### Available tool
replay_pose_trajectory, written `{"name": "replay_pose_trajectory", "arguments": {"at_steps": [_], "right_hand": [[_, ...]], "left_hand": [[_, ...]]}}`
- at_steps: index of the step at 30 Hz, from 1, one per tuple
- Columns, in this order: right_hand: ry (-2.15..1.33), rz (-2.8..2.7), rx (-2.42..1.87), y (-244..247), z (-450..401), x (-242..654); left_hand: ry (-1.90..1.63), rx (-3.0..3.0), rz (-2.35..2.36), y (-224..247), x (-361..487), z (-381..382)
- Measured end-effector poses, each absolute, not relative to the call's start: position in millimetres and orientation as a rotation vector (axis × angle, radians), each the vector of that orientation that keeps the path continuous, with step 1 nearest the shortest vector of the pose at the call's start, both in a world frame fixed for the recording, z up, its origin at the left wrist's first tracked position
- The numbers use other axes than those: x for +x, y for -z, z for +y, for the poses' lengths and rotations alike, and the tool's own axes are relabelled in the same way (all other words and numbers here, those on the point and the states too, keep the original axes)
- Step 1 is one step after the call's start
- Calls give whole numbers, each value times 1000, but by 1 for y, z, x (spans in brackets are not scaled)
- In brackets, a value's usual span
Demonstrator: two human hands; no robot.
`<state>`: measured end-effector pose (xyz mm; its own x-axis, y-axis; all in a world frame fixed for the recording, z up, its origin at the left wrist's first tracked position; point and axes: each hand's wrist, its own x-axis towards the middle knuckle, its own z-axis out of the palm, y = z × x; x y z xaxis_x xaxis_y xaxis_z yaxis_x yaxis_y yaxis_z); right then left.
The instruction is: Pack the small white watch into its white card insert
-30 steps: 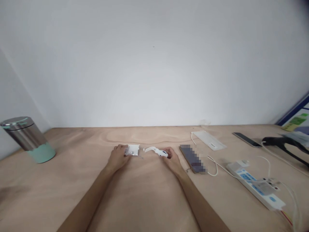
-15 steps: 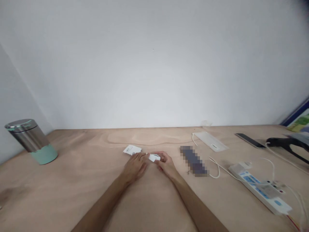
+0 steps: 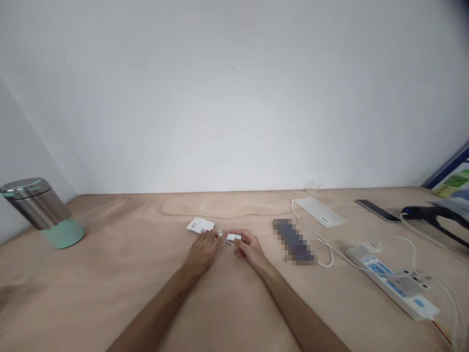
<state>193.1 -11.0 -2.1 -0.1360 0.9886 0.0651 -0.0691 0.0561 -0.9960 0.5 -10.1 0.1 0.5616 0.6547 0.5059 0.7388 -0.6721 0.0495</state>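
Observation:
Between my hands, just above the wooden table, is a small white flat-sided object whose kind I cannot make out. My right hand pinches its right end with thumb and fingers. Fingers bent, my left hand is closed at the left end, and the fingertips partly cover what is there. A white printed packet lies on the table right behind the left fingers.
On the wooden table, a steel and mint-green tumbler stands left. To the right lie a pixelated dark slab, a clear pouch, a black phone, a power strip with cables and a black curved device.
The white object has turned between my fingers, now showing a narrower face. My hands stay in nearly the same place. The view has shifted slightly.

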Motion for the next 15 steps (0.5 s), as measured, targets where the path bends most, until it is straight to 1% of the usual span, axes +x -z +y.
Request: {"name": "replay_pose_trajectory", "arguments": {"at_steps": [6,11,15], "right_hand": [[-1345,-1327,-1009,5,-11,193],[-1370,-1308,-950,4,-10,192],[-1346,-1261,-989,6,-6,191]], "left_hand": [[759,-2735,-1175,-4,5,-13],[802,-2728,-1300,0,6,-10],[826,-2735,-1388,1,6,-8]]}}
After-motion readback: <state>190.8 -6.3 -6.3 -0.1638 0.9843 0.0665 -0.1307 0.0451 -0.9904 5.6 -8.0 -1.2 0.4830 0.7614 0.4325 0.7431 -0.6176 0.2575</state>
